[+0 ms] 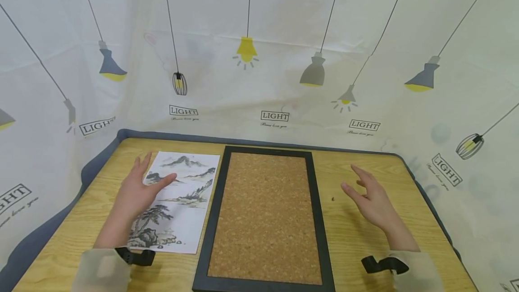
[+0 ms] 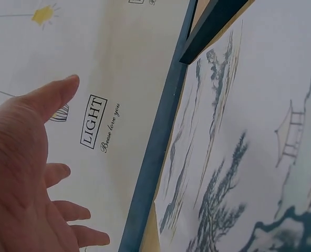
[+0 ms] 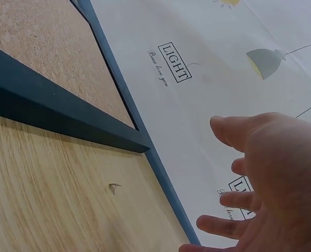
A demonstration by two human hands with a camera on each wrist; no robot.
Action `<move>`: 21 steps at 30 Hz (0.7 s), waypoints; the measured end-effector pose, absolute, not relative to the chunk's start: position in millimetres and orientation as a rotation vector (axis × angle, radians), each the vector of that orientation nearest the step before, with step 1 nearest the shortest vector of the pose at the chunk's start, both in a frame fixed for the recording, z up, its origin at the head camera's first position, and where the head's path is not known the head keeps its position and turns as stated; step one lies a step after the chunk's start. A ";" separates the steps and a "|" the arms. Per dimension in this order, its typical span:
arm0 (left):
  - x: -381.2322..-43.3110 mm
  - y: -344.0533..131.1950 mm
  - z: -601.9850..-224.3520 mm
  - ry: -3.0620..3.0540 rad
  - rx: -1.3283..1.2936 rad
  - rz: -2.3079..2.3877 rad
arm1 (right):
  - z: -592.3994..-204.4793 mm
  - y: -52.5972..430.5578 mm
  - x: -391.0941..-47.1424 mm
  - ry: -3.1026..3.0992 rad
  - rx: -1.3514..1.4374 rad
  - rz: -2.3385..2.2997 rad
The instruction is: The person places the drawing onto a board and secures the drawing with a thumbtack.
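My left hand (image 1: pixel 139 191) hovers over the left part of a paper sheet with an ink landscape painting (image 1: pixel 188 220), fingers spread and holding nothing. Mountains and a pine tree are printed on that sheet. To its right lies a cork board (image 1: pixel 265 220) in a black frame (image 1: pixel 211 233). My right hand (image 1: pixel 373 202) is raised above the table to the right of the board, its fingers loosely extended around nothing. Between the board and this hand sits a small thumbtack (image 3: pixel 114 187), point down on the wood in the right wrist view; from the head it is a dark speck.
The wooden table (image 1: pixel 348 256) has a dark blue border (image 1: pixel 259 142) along its back and sides. A pale curtain (image 1: pixel 219 21) printed with hanging lamps encloses it at the back, left and right. Black straps (image 1: pixel 139 257) circle both wrists.
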State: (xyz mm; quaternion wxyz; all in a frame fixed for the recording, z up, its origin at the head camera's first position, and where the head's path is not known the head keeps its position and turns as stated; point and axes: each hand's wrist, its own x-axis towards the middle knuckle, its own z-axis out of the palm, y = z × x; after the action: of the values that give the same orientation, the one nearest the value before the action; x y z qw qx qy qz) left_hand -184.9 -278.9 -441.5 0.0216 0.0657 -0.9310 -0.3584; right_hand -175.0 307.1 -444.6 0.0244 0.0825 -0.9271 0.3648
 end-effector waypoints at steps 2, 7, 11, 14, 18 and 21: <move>-184.0 -282.9 -442.6 -2.879 0.259 -1.139 | -446.5 307.9 -175.3 -2.877 0.241 1.129; -182.0 -292.4 -446.4 -2.866 0.373 -1.210 | -450.7 310.7 -173.9 -2.887 0.205 1.126; -180.4 -297.6 -450.1 -2.870 0.460 -1.245 | -456.5 312.4 -173.6 -2.879 0.191 1.160; -179.1 -299.9 -453.3 -2.890 0.479 -1.241 | -462.6 312.7 -174.4 -2.876 0.164 1.209; -177.6 -301.4 -457.6 -2.918 0.474 -1.219 | -471.1 311.7 -176.1 -2.863 0.100 1.290; -177.1 -302.0 -460.3 -2.921 0.508 -1.219 | -477.1 309.7 -178.0 -2.850 0.068 1.310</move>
State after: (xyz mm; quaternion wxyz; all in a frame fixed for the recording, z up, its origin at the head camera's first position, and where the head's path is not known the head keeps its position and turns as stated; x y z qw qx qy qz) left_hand -177.1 -302.0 -460.3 -0.0318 0.1583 -0.9108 -0.3800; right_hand -178.0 309.7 -477.1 0.0021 0.0218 -0.9084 0.4174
